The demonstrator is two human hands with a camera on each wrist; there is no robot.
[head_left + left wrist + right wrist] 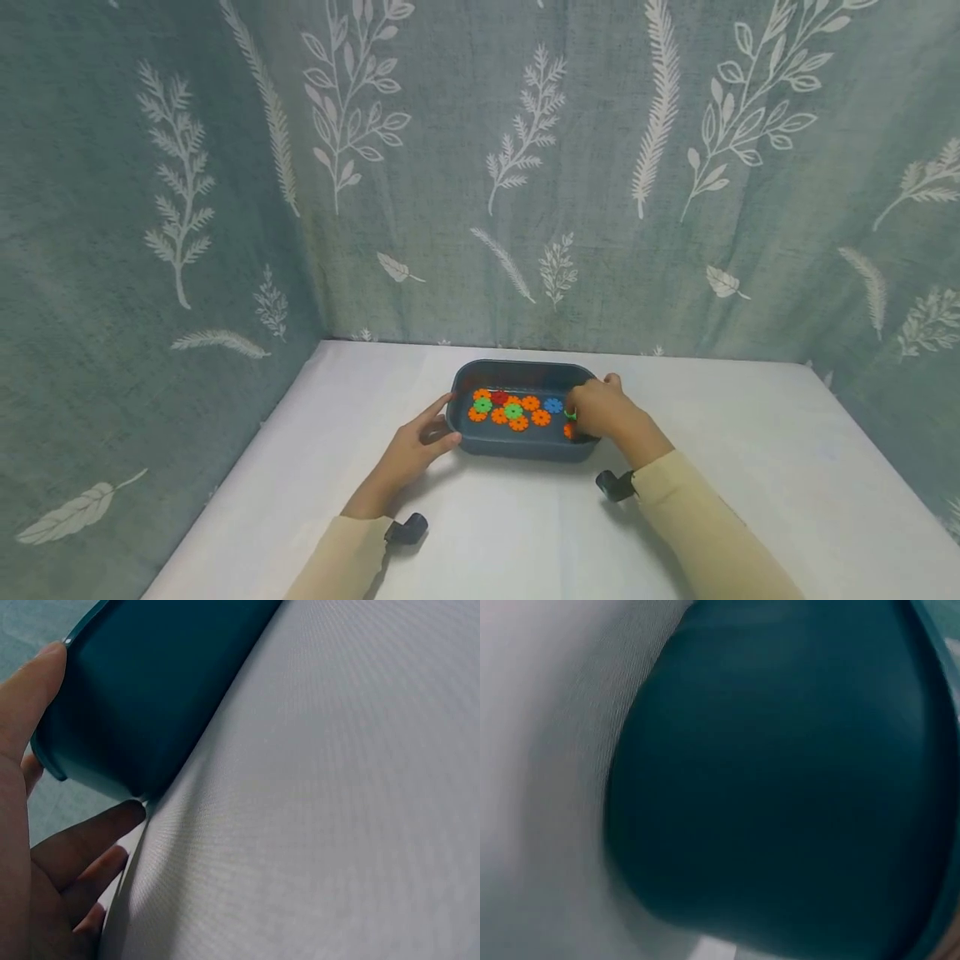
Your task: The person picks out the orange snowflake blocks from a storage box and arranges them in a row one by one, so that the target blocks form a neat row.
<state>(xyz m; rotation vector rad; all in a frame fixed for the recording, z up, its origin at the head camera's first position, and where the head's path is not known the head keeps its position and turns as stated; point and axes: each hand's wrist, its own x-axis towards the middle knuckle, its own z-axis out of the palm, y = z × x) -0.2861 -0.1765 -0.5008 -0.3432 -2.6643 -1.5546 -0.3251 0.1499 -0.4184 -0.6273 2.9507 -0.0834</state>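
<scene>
A dark teal tray [517, 448] with a raised rim holds several small flower-shaped discs. Among them are orange discs [541, 417], green discs [513, 412], a red disc [499, 397] and a blue disc [553, 405]. At the tray's left end is my left hand [417, 442], fingers spread; in the left wrist view its thumb [46, 679] touches the rim. My right hand [606, 410] reaches down into the right end, beside a green disc [571, 413] partly covered by it. Its fingertips are hidden, so I cannot tell whether they pinch that disc. The right wrist view mostly shows the tray's outer wall [772, 787].
The tray stands on a white-covered table [510, 525], towards its far edge. Behind and to the left hangs a grey-green curtain [465, 167] with white leaf prints. Dark wrist-worn devices [407, 529] sit at both light-coloured sleeves [697, 517].
</scene>
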